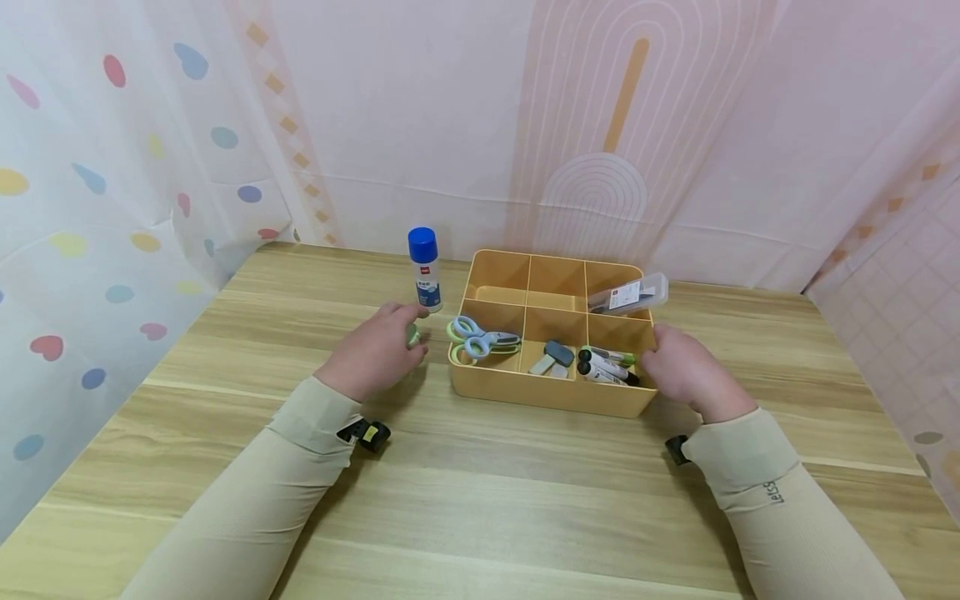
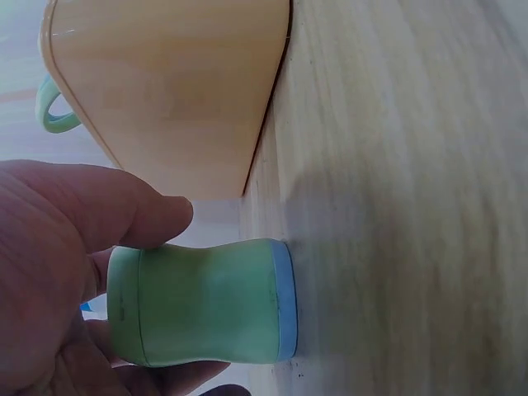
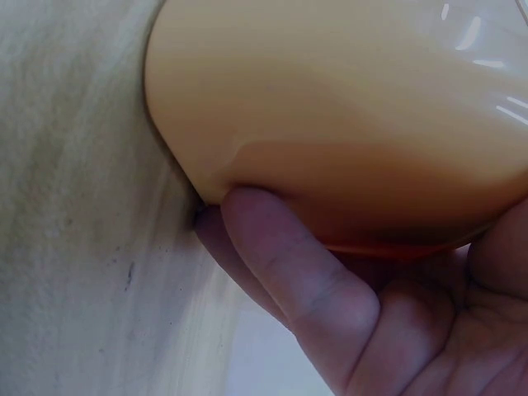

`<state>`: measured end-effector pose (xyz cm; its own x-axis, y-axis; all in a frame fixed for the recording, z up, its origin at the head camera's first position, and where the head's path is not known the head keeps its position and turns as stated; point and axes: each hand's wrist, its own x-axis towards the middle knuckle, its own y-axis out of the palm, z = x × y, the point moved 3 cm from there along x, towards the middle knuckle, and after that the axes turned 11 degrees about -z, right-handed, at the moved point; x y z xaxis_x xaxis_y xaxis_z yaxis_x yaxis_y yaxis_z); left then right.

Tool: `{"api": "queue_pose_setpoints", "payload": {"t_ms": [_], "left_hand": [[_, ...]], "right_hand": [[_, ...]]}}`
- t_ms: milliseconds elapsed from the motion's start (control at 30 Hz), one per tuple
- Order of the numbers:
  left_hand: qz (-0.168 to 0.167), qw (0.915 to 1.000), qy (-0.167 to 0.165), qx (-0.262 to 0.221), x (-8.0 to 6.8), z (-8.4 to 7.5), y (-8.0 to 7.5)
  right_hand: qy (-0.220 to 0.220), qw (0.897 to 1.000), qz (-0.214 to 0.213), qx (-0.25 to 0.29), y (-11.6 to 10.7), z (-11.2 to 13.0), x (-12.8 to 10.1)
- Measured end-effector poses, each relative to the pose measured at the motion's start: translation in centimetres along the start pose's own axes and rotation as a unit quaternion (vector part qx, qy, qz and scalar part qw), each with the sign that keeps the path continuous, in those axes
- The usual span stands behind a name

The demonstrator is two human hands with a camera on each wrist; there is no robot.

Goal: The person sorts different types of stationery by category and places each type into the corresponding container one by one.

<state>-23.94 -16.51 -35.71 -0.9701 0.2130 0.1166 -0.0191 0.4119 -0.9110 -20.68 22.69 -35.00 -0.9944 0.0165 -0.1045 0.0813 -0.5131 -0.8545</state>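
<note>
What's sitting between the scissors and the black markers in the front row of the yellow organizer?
In the head view, a dark gray eraser-like piece lies in the middle front compartment, between the scissors and markers.

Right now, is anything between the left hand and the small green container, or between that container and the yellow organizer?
No. The left hand already grips the green container, standing on the table. Only bare wood separates it from the yellow organizer.
</note>
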Motion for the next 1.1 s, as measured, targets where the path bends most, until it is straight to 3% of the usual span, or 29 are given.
{"api": "queue_pose_setpoints", "payload": {"t_ms": [667, 1100], "left_hand": [[-0.003, 0.9995, 0.024, 0.02, 0.38, 0.28, 0.81], [0.001, 0.9997, 0.018, 0.017, 0.37, 0.35, 1.0]], "right_hand": [[-0.011, 1.0, -0.004, 0.001, 0.0, -0.08, 0.15], [-0.014, 1.0, -0.002, 0.002, -0.01, -0.08, 0.14]]}}
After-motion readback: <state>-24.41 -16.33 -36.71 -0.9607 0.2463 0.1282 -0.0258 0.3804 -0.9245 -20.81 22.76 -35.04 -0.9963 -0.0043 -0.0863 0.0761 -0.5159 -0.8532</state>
